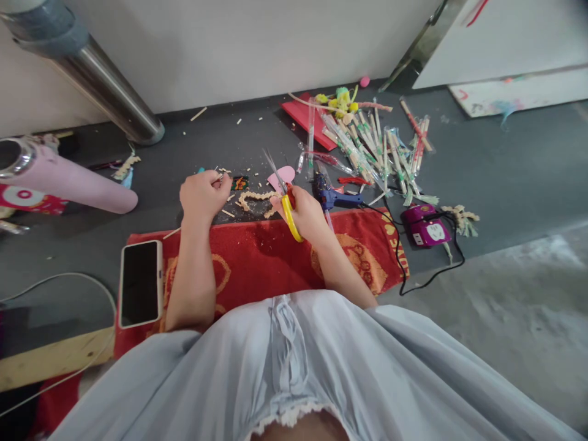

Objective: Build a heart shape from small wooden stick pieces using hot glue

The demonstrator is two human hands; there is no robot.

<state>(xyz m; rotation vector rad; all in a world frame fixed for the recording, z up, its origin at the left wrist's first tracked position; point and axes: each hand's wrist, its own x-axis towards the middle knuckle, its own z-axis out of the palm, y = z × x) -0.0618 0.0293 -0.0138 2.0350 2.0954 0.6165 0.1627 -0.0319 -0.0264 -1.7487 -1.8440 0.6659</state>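
My right hand (307, 213) is closed around the yellow handles of a pair of scissors (292, 219), whose blades point up and away from me. The fingers of my left hand (202, 195) are pinched together over a small, thin piece, too small to name. Between the hands lies a beige braided strip (253, 196) bent into a loop, with a dark card with orange marks (239, 183) just behind it. A pink rounded piece (281, 177) sits beyond the scissors. Short cut bits of pale stick are scattered around.
A blue glue gun (337, 197) with a black cord lies right of my hands, beside a purple power socket (425, 225). Several wrapped sticks (362, 147) are heaped behind. At left are a pink tumbler (87, 180) and a phone (141, 283) on the red towel (261, 251).
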